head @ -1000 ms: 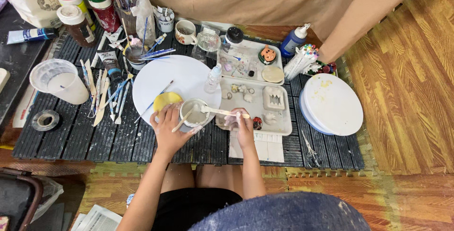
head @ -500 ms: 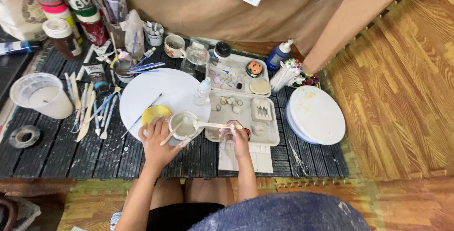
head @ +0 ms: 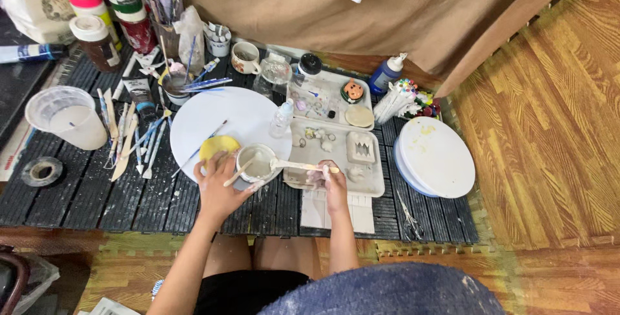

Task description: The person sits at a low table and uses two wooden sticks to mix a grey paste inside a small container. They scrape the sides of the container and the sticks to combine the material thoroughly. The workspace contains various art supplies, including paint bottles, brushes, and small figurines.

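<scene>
At frame centre, a small white round cup point(head: 256, 165) is gripped by the left hand point(head: 218, 186). A pale wooden spatula point(head: 300, 166) is pinched in the right hand point(head: 332, 188); the cup is best kept level and scraped gently.

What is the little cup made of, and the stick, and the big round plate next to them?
The cup in the left hand looks like plastic or glazed ceramic, whitish and smeared; hard to tell which. The stick held by the right hand looks like pale, matte wood, flat like a craft stick. The round plate looks like smooth white plastic or ceramic, faintly shiny.
</scene>
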